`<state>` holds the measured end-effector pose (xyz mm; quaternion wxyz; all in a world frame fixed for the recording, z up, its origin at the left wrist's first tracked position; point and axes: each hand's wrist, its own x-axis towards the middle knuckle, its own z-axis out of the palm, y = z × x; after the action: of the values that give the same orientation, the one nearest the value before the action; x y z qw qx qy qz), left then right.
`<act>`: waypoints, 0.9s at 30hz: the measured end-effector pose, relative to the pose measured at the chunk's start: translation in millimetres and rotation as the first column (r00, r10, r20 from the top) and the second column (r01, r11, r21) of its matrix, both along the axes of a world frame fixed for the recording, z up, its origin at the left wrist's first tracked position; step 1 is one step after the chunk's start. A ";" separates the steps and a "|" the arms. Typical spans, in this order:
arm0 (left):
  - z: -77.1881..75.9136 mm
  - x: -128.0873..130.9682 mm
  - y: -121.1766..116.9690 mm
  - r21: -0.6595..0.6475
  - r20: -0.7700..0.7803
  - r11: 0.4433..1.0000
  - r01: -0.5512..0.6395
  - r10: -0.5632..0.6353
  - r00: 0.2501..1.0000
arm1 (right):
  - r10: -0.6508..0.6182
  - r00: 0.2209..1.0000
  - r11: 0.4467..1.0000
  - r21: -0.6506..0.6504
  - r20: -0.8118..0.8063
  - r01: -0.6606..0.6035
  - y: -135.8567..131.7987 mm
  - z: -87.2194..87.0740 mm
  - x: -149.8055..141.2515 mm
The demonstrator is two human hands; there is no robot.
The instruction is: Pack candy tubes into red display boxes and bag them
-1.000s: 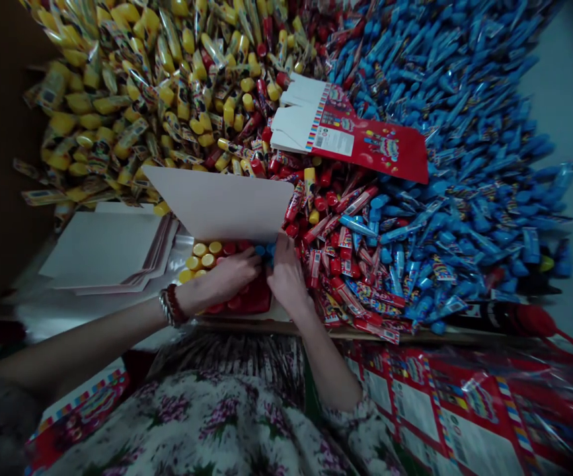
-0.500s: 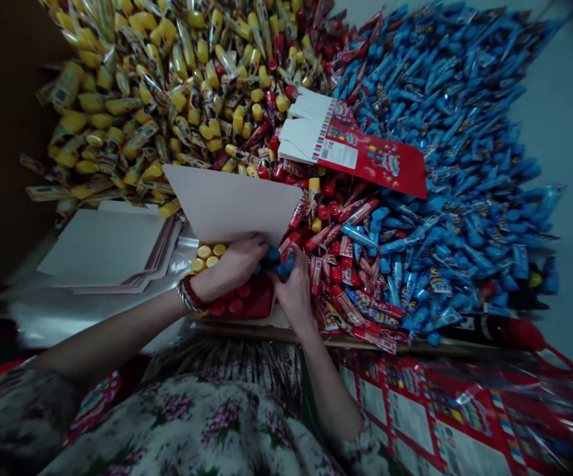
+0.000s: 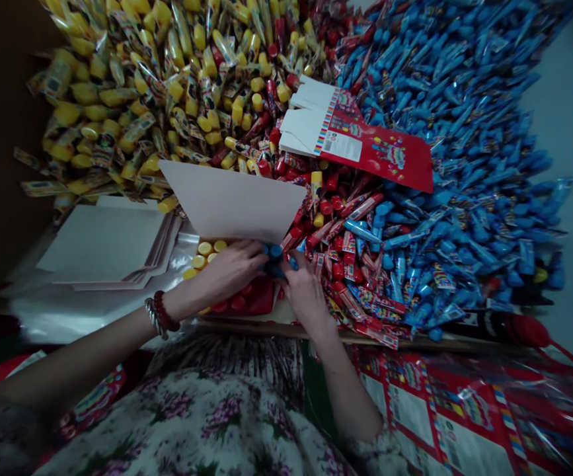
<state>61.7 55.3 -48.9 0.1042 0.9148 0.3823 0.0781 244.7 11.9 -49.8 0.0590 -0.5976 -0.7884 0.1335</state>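
Note:
A box with its white-lined lid [image 3: 231, 205] raised stands in front of me, its red side [image 3: 260, 299] towards me. Inside are upright candy tubes with yellow caps [image 3: 205, 249], red caps [image 3: 237, 302] and blue caps [image 3: 274, 252]. My left hand [image 3: 234, 270] reaches across the box, its fingers together and curled at the blue-capped tubes; the fingertips are partly hidden. At the box's right end, my right hand [image 3: 308, 294] pinches a blue candy tube [image 3: 293, 262] between thumb and fingers, close to the other blue caps.
Behind the box lie heaps of yellow tubes [image 3: 117, 99], red tubes [image 3: 348, 264] and blue tubes [image 3: 445, 132]. Flattened red cartons [image 3: 390, 158] rest on the heap. White card sheets [image 3: 102, 241] are stacked at left. Plastic-wrapped printed cartons [image 3: 455, 410] sit lower right, below a black, red-capped bottle [image 3: 519, 329].
My right hand has moved slightly right and down, away from the blue caps. My left hand has shifted a little left, uncovering more blue caps. The view has shifted slightly.

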 end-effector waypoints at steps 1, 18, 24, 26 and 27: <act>-0.4 -1.1 -0.6 -0.020 -0.023 0.999 0.050 -0.051 0.998 | 0.032 0.998 0.999 -0.031 0.060 -0.031 1.0 5.8 -1.2; -10.0 -0.4 0.5 -0.131 -0.062 0.988 0.084 -0.093 0.994 | 0.181 0.960 0.960 -0.248 0.213 -0.125 26.9 34.7 -19.6; -13.8 -1.4 -1.2 -0.150 -0.048 0.986 0.069 -0.077 0.996 | 0.106 0.955 0.986 -0.156 0.276 -0.064 35.3 33.4 -32.5; -13.8 -1.0 -3.1 -0.142 -0.053 0.989 0.050 -0.058 0.997 | 0.099 0.945 0.992 -0.108 0.311 -0.068 28.9 32.5 -33.5; -13.9 -0.6 -4.0 -0.137 -0.056 0.990 0.040 -0.048 0.997 | 0.109 0.941 0.991 -0.104 0.321 -0.079 25.6 32.5 -33.0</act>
<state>61.1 51.3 -62.8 0.1567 0.9158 0.3691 0.0226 211.7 37.5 -17.4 -0.1055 -0.5752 -0.8080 0.0710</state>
